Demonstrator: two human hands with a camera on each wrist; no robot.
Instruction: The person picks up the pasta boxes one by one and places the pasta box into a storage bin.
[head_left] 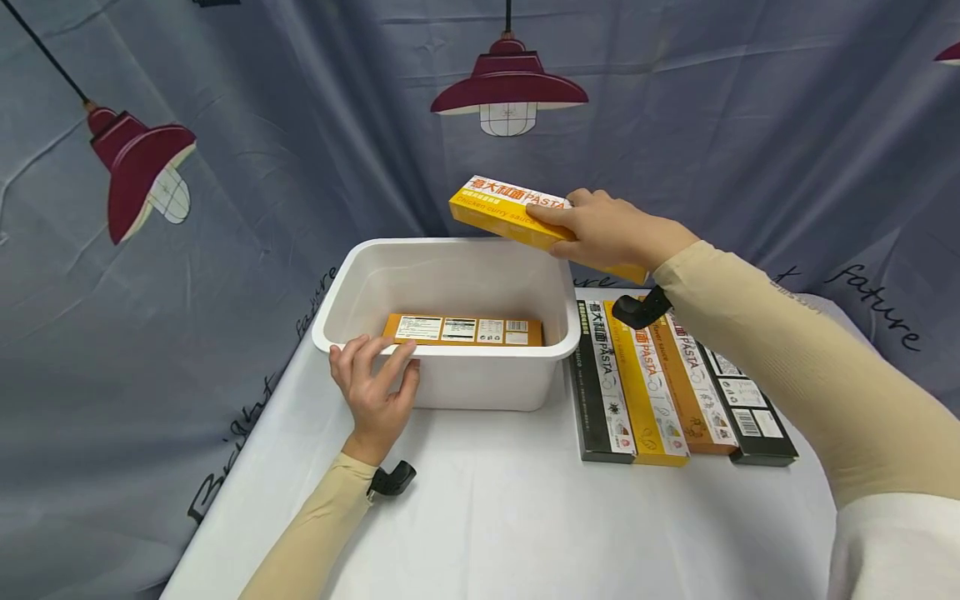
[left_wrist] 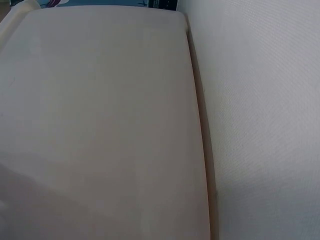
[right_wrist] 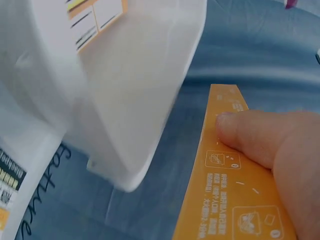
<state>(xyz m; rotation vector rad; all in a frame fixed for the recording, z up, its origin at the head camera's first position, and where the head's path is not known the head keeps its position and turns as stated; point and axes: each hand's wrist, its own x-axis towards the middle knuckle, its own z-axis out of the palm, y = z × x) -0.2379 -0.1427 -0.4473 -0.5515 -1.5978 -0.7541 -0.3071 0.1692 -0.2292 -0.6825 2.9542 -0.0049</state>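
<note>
My right hand (head_left: 611,229) grips a yellow pasta box (head_left: 510,212) marked "Chicken curry sauce", raised above the back right corner of a white plastic bin (head_left: 480,379). In the right wrist view, the thumb (right_wrist: 245,130) lies along the box's orange-yellow printed side. My left hand (head_left: 375,396) holds the bin's front rim near its left end, fingertips over the edge. Inside the bin lies an orange box (head_left: 468,329) with white label panels facing up. The left wrist view shows mostly the bin's outer wall (left_wrist: 105,120), without the left hand's fingers.
Right of the bin, several pasta boxes lie side by side: a black one (head_left: 603,383), a yellow one (head_left: 645,392), an orange one (head_left: 693,387) and another black one (head_left: 750,408). A white cloth covers the table (head_left: 480,508). Behind hangs a grey-blue curtain (head_left: 315,125) printed with lamps.
</note>
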